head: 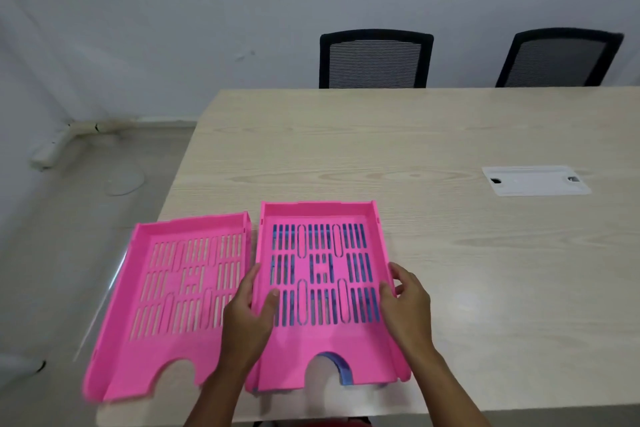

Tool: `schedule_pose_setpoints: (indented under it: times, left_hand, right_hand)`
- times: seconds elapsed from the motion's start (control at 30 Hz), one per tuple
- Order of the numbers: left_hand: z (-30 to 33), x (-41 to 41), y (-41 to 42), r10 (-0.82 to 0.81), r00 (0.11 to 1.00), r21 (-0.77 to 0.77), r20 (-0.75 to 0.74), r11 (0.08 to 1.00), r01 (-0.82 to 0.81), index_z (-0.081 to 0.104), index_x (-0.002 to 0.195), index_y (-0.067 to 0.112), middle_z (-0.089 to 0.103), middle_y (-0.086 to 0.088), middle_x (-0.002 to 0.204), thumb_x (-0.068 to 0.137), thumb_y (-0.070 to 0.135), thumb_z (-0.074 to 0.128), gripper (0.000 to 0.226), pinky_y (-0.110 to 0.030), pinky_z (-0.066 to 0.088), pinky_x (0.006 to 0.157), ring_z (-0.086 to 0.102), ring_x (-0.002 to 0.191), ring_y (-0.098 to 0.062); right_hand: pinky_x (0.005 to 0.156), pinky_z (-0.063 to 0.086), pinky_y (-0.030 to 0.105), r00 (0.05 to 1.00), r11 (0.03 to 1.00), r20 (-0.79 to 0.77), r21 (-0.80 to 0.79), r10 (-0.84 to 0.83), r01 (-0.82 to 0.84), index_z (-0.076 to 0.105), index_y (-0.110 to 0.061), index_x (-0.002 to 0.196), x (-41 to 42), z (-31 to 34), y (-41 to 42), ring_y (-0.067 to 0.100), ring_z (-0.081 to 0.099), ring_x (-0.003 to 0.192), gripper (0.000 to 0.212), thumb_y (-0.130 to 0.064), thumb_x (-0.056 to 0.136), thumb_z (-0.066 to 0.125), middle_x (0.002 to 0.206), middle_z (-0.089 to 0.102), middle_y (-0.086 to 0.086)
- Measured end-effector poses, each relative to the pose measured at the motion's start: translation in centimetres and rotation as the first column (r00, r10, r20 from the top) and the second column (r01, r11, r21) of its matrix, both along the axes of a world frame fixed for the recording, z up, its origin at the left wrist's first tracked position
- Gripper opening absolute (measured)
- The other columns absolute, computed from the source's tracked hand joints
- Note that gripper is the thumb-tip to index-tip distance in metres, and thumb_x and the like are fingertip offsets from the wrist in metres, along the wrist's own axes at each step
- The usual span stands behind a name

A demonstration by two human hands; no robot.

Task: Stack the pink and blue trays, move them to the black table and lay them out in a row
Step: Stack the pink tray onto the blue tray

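A pink slotted tray lies on the light wooden table, nested on a blue tray that shows through its slots and at the front notch. My left hand grips its left wall, thumb inside. My right hand holds its right wall. A second pink tray lies alone to the left, overhanging the table's left edge. No black table is in view.
A white cable hatch is set into the table at the right. Two black mesh chairs stand behind the far edge. The floor at the left holds a white cable duct.
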State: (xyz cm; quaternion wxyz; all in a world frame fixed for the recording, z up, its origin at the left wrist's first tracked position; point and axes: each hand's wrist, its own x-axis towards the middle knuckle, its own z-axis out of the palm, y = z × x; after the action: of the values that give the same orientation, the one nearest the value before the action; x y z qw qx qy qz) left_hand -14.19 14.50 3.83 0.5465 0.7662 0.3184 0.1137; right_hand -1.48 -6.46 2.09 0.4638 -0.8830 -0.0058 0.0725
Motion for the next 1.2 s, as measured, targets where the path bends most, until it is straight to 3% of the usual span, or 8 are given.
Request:
schedule_pose_setpoints:
  times: [0.23, 0.37, 0.5, 0.8, 0.97, 1.13, 1.2]
  left_hand:
    - [-0.2, -0.1, 0.9, 0.011, 1.000, -0.020, -0.007, 1.000, -0.011, 0.037, 0.151, 0.024, 0.038, -0.007, 0.156, 0.095, 0.017, 0.062, 0.062, -0.053, 0.029, 0.115, 0.036, 0.143, -0.032]
    - [-0.3, -0.2, 0.8, 0.002, 1.000, -0.021, -0.007, 1.000, -0.003, 0.036, 0.150, 0.025, 0.038, 0.006, 0.147, 0.095, 0.017, 0.062, 0.061, -0.045, 0.030, 0.112, 0.051, 0.125, 0.000]
    - [-1.0, 0.0, 1.1, 0.005, 1.000, -0.017, -0.020, 1.000, -0.006, 0.036, 0.150, 0.025, 0.034, 0.013, 0.142, 0.095, 0.019, 0.062, 0.062, -0.052, 0.029, 0.114, 0.036, 0.143, -0.031]
    - [-1.8, 0.2, 1.1, -0.008, 1.000, -0.013, -0.029, 1.000, 0.008, 0.036, 0.151, 0.027, 0.038, 0.006, 0.150, 0.095, 0.022, 0.063, 0.062, -0.050, 0.028, 0.114, 0.036, 0.143, -0.030]
    - [-2.0, 0.0, 1.1, -0.016, 0.998, -0.019, -0.054, 1.000, 0.015, 0.033, 0.152, 0.029, 0.037, -0.004, 0.157, 0.095, 0.022, 0.062, 0.065, -0.051, 0.029, 0.113, 0.035, 0.144, -0.030]
    - [-2.0, -0.1, 1.0, -0.029, 0.998, -0.012, -0.058, 1.000, 0.028, 0.030, 0.153, 0.031, 0.035, -0.005, 0.159, 0.095, 0.022, 0.063, 0.068, -0.047, 0.027, 0.113, 0.034, 0.144, -0.025]
    - [-2.1, -0.1, 1.0, -0.032, 0.998, -0.008, -0.062, 0.999, 0.031, 0.029, 0.153, 0.031, 0.035, -0.004, 0.159, 0.095, 0.021, 0.063, 0.068, -0.047, 0.027, 0.114, 0.033, 0.143, -0.022]
  right_hand:
    - [0.093, 0.056, 0.047, 1.000, 1.000, -0.004, -0.023, 0.010, -0.010, 0.058, -0.018, 0.136, -0.2, -0.2, 0.9, 0.020, 0.062, 0.104, 0.043, -0.018, 0.093, 0.055, 0.117, 0.064, -0.005]
    - [0.094, 0.055, 0.047, 1.000, 0.999, 0.000, -0.031, 0.007, -0.007, 0.057, -0.017, 0.137, 0.0, -0.1, 1.1, 0.021, 0.061, 0.105, 0.044, -0.017, 0.093, 0.055, 0.113, 0.061, -0.009]
    - [0.094, 0.055, 0.048, 1.000, 0.999, 0.008, -0.038, 0.006, -0.006, 0.058, -0.018, 0.135, 0.1, -0.3, 1.2, 0.021, 0.061, 0.104, 0.042, -0.017, 0.093, 0.055, 0.114, 0.063, -0.006]
    - [0.095, 0.053, 0.046, 1.000, 0.999, 0.030, -0.042, 0.005, -0.004, 0.056, -0.012, 0.138, 0.2, -0.3, 0.8, 0.023, 0.060, 0.105, 0.043, -0.012, 0.094, 0.055, 0.110, 0.058, -0.008]
    - [0.097, 0.052, 0.048, 0.999, 0.998, 0.045, -0.053, 0.020, -0.018, 0.053, -0.015, 0.140, -0.3, -0.8, 0.6, 0.022, 0.058, 0.110, 0.047, -0.014, 0.094, 0.056, 0.119, 0.059, -0.007]
    - [0.110, 0.045, 0.046, 0.999, 0.999, -0.003, -0.005, 0.038, -0.038, 0.044, -0.016, 0.149, -0.8, -0.8, 0.6, 0.019, 0.053, 0.130, 0.054, -0.012, 0.096, 0.054, 0.142, 0.056, 0.000]
    - [0.111, 0.045, 0.043, 0.999, 0.999, -0.007, 0.006, 0.046, -0.046, 0.043, -0.017, 0.149, -0.9, -0.6, 0.7, 0.015, 0.055, 0.126, 0.054, -0.009, 0.097, 0.052, 0.139, 0.057, -0.003]
